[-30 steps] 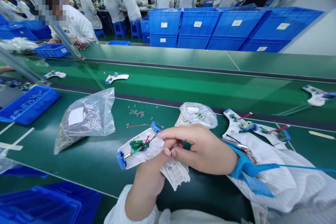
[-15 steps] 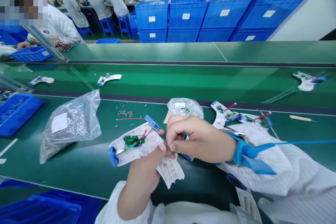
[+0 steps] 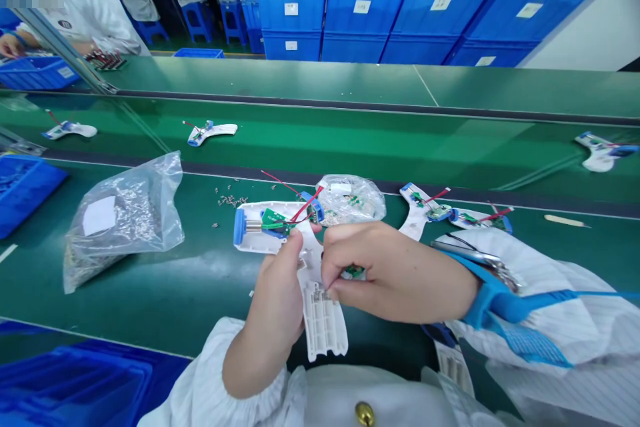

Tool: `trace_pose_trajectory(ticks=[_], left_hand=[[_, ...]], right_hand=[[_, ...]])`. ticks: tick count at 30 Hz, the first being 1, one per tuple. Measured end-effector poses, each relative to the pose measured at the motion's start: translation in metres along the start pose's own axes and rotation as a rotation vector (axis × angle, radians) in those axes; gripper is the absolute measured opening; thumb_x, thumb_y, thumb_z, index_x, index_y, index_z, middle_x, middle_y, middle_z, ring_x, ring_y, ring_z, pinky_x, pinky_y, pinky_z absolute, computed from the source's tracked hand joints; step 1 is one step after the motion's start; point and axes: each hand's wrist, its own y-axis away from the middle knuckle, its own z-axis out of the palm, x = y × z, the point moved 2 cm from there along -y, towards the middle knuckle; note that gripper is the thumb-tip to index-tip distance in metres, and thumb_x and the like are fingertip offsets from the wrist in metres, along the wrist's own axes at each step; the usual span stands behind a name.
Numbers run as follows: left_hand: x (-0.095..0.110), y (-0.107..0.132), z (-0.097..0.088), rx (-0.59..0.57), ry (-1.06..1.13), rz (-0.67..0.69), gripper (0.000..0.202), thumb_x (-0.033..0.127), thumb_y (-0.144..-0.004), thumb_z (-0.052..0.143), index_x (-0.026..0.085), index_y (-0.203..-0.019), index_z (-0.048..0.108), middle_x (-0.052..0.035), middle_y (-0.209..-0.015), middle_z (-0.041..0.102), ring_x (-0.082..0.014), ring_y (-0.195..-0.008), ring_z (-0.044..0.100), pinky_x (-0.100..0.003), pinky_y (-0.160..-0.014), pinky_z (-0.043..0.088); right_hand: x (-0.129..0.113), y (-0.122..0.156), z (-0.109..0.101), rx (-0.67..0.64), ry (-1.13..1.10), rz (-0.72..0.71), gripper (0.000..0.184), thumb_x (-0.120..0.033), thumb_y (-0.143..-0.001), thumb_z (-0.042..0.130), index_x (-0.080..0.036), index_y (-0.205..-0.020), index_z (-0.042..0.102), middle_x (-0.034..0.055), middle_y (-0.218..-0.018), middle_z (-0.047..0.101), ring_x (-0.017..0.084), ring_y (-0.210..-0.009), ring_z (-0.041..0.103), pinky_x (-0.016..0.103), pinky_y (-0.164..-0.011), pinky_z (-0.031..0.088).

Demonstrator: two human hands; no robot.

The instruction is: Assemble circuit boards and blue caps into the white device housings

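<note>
My left hand (image 3: 277, 293) is closed around the middle of a white plastic housing half (image 3: 326, 330), thumb on top. The wide end of this housing points left and carries a green circuit board (image 3: 274, 219), red wires and a blue end piece (image 3: 240, 227). Its ribbed handle points down towards me. With thumb and forefinger pinched together, my right hand (image 3: 395, 270) touches the top of the handle, where small metal bits show. Whatever sits between those fingertips is too small to make out. A blue strap (image 3: 500, 300) circles my right wrist.
Loose screws (image 3: 231, 201) and a bag of small metal parts (image 3: 135, 213) lie left; another clear bag (image 3: 353, 200) lies behind my hands. More housings (image 3: 417, 210) rest at right and on the green belt (image 3: 350, 140). A blue bin (image 3: 27, 193) stands far left.
The housing has turned so its handle points more straight down towards me. My right fingertips have shifted from near my left thumb onto the handle's top. The camera view has tilted down.
</note>
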Motion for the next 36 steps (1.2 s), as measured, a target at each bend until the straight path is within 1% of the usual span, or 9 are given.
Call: trace_pose_trajectory(ticks=[5,12,16,19,22,24,26,31,36], left_hand=[[0.000,0.001,0.003,0.056,-0.035,0.019,0.029,0.041,-0.062,0.067,0.019,-0.080,0.064,0.0007,-0.058,0.065,-0.0258,-0.073,0.066,-0.032,-0.060,0.048],[-0.004,0.002,0.008,0.005,0.081,-0.005,0.031,0.038,-0.061,0.069,0.018,-0.082,0.060,0.0027,-0.059,0.063,-0.0221,-0.065,0.066,-0.033,-0.063,0.048],[-0.001,0.001,0.005,0.038,0.097,-0.023,0.030,0.033,-0.058,0.071,0.016,-0.081,0.062,0.0007,-0.061,0.064,-0.0219,-0.065,0.065,-0.032,-0.062,0.048],[0.004,0.002,0.001,0.065,0.094,0.084,0.027,0.033,-0.060,0.071,0.016,-0.081,0.066,0.0000,-0.065,0.065,-0.0179,-0.064,0.063,-0.028,-0.060,0.048],[0.007,0.004,-0.001,0.024,0.059,0.177,0.026,0.033,-0.060,0.071,0.019,-0.082,0.069,0.0011,-0.064,0.065,-0.0139,-0.060,0.059,-0.023,-0.055,0.045],[0.006,0.005,-0.001,-0.002,0.025,0.144,0.028,0.033,-0.058,0.073,0.021,-0.083,0.070,0.0014,-0.064,0.064,-0.0133,-0.058,0.057,-0.022,-0.052,0.045],[0.004,0.006,-0.001,-0.016,0.003,0.107,0.029,0.033,-0.055,0.075,0.022,-0.081,0.071,0.0020,-0.063,0.064,-0.0137,-0.057,0.056,-0.022,-0.051,0.045],[0.003,0.011,0.000,0.013,-0.064,0.139,0.023,0.030,-0.051,0.076,0.023,-0.071,0.071,0.0022,-0.058,0.060,-0.0196,-0.069,0.063,-0.027,-0.064,0.051],[0.000,0.011,-0.002,-0.105,-0.170,0.097,0.020,0.036,-0.057,0.071,0.023,-0.073,0.070,-0.0028,-0.065,0.066,-0.0283,-0.075,0.065,-0.037,-0.064,0.053]], right_hand=[[0.003,-0.003,0.000,0.026,0.007,0.107,0.015,-0.004,-0.066,0.059,-0.017,-0.063,0.063,-0.0027,-0.065,0.058,0.009,-0.063,0.052,0.021,-0.059,0.039],[0.017,-0.011,0.000,0.033,-0.110,0.175,0.018,-0.011,-0.062,0.069,-0.015,-0.056,0.053,-0.0046,-0.061,0.048,0.007,-0.058,0.046,0.018,-0.052,0.037],[0.021,-0.004,0.003,0.159,-0.152,0.168,0.014,-0.012,-0.060,0.071,-0.016,-0.065,0.058,-0.0027,-0.068,0.051,0.008,-0.063,0.046,0.019,-0.058,0.039],[0.021,0.008,0.010,0.254,-0.265,0.230,0.015,-0.017,-0.065,0.068,-0.015,-0.078,0.060,-0.0004,-0.073,0.053,0.009,-0.066,0.048,0.020,-0.060,0.041],[0.021,0.015,0.024,0.146,-0.635,0.324,0.024,-0.032,-0.070,0.068,-0.013,-0.080,0.056,-0.0015,-0.066,0.050,0.008,-0.060,0.045,0.019,-0.054,0.038],[0.019,0.016,0.033,0.042,-0.913,0.317,0.033,-0.042,-0.070,0.068,-0.013,-0.074,0.052,-0.0029,-0.063,0.048,0.006,-0.055,0.042,0.018,-0.050,0.035],[0.017,0.014,0.038,0.003,-1.081,0.291,0.040,-0.048,-0.067,0.069,-0.012,-0.068,0.051,-0.0037,-0.061,0.047,0.004,-0.054,0.039,0.017,-0.049,0.033],[0.015,0.013,0.042,-0.112,-1.220,0.319,0.045,-0.052,-0.061,0.072,-0.010,-0.067,0.055,-0.0040,-0.059,0.048,0.004,-0.052,0.039,0.015,-0.045,0.031],[0.016,0.014,0.045,-0.199,-1.246,0.336,0.048,-0.054,-0.059,0.072,-0.010,-0.061,0.054,-0.0047,-0.053,0.046,0.004,-0.049,0.041,0.016,-0.048,0.036]])
